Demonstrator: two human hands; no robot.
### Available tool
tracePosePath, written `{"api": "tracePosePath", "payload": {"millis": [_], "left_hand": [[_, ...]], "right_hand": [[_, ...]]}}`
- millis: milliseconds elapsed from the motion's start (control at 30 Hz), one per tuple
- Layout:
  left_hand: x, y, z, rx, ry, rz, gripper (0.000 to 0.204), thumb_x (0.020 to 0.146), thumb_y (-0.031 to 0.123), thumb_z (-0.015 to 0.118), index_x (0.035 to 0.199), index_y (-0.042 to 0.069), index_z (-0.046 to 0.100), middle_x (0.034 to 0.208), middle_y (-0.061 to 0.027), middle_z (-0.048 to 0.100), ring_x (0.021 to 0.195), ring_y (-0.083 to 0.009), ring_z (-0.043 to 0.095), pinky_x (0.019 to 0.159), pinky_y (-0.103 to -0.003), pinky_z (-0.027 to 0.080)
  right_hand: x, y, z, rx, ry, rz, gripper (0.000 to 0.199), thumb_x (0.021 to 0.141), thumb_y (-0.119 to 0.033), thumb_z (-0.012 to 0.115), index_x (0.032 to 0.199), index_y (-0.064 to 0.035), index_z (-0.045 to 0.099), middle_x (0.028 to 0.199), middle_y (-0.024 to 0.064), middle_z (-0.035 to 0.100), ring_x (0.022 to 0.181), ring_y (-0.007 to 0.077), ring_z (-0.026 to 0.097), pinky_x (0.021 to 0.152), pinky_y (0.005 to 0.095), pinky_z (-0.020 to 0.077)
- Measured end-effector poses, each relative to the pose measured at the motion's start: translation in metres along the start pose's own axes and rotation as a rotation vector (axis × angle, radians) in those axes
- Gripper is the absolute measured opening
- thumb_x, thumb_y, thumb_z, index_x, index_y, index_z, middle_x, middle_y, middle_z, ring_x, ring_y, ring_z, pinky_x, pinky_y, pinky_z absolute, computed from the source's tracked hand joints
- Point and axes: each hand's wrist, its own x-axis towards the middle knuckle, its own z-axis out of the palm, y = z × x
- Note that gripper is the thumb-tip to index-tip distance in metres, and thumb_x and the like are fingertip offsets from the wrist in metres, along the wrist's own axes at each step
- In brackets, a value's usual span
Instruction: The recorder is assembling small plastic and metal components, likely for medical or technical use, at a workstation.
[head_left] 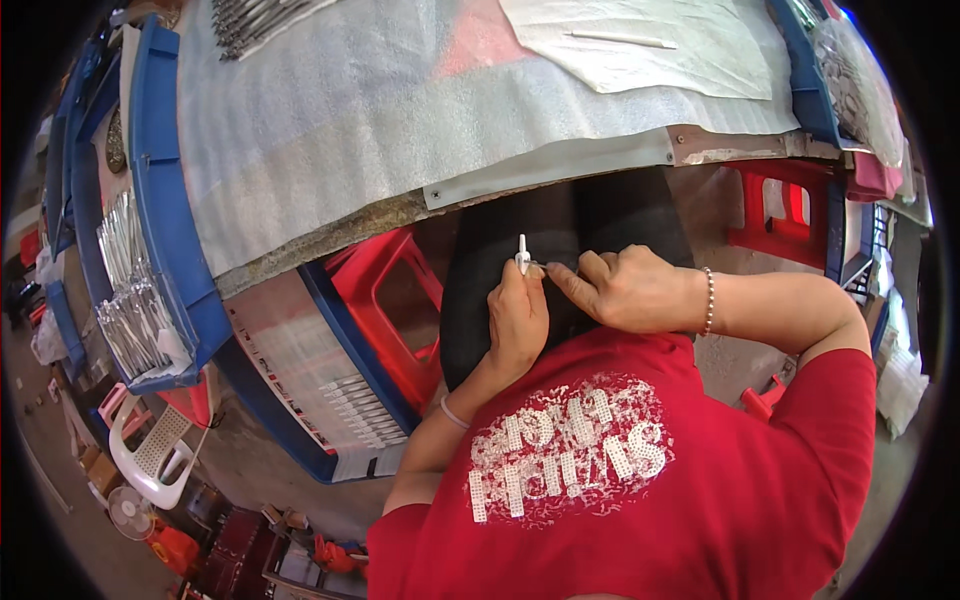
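My left hand [517, 312] is closed around a slim white-and-silver pen-like piece [522, 252], held upright above my lap with its narrow tip pointing up. Most of its length is hidden in the fist. From the right, my right hand [628, 290] reaches across with curled fingers, thumb and forefinger close to the side of the piece. Something small and thin seems to show between the two hands, too small to name. A beaded bracelet [709, 300] circles my right wrist.
Foam sheeting [330, 130] covers the worktable ahead, with a white cloth [690, 75] bearing one slim pen-like rod [622, 40]. Blue trays [160, 200] at the left hold several silver pen-like parts [135, 320]. Red stools [385, 290] stand under the table, beside another parts tray [300, 350].
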Motion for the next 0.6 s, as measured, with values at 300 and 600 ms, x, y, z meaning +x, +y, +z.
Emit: {"api": "tracePosePath", "payload": {"millis": [300,600], "left_hand": [[-0.001,0.000,0.002,0.181,-0.001,0.029,0.013,0.095,0.007,0.047,0.087,-0.004,0.046,0.074,-0.0275,0.057,0.070,-0.0479,0.057,0.054,-0.051,0.042],[-0.002,0.000,0.005,0.201,0.033,0.010,0.017,0.096,0.010,0.048,0.086,-0.003,0.049,0.075,-0.0225,0.061,0.070,-0.0426,0.061,0.055,-0.045,0.044]], "right_hand": [[0.007,0.035,0.008,2.440,-0.351,1.043,0.028,0.092,-0.014,0.056,0.117,-0.0030,0.057,0.068,0.0078,0.060,0.041,0.0026,0.039,0.035,0.0153,0.0319],[0.008,0.007,0.007,0.312,0.128,0.152,0.027,0.084,-0.013,0.059,0.108,-0.0019,0.061,0.070,0.0164,0.060,0.059,0.0291,0.062,0.049,0.0369,0.0490]]}}
